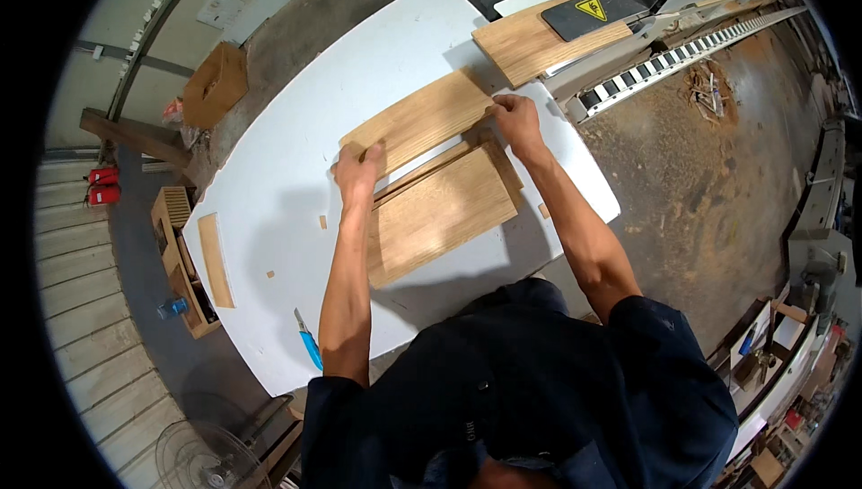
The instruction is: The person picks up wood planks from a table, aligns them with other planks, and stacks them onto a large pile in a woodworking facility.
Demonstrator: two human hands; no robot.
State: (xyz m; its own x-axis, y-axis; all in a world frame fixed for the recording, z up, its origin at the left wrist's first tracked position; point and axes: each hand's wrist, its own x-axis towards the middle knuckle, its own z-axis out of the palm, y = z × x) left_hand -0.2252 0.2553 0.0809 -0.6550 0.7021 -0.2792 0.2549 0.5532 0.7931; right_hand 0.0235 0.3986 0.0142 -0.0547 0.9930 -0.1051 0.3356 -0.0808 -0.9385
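Note:
A long wood-grain board [420,114] is held between my two hands above the white table [296,148]. My left hand [357,167] grips its near left corner, the thumb on top. At the right end my right hand [518,123] pinches the corner, fingers curled. Closer to my body lies a stack of similar boards [440,220], the top one wide and flat, with edges of others showing beneath it. The held board's underside is hidden.
Beyond my right hand, another board [512,44] lies partly under a machine's black cover [593,11]. A blue utility knife [308,340] rests left of my left forearm. A narrow wood strip [215,260] lies at the table's left edge. A cardboard box [215,87] stands behind.

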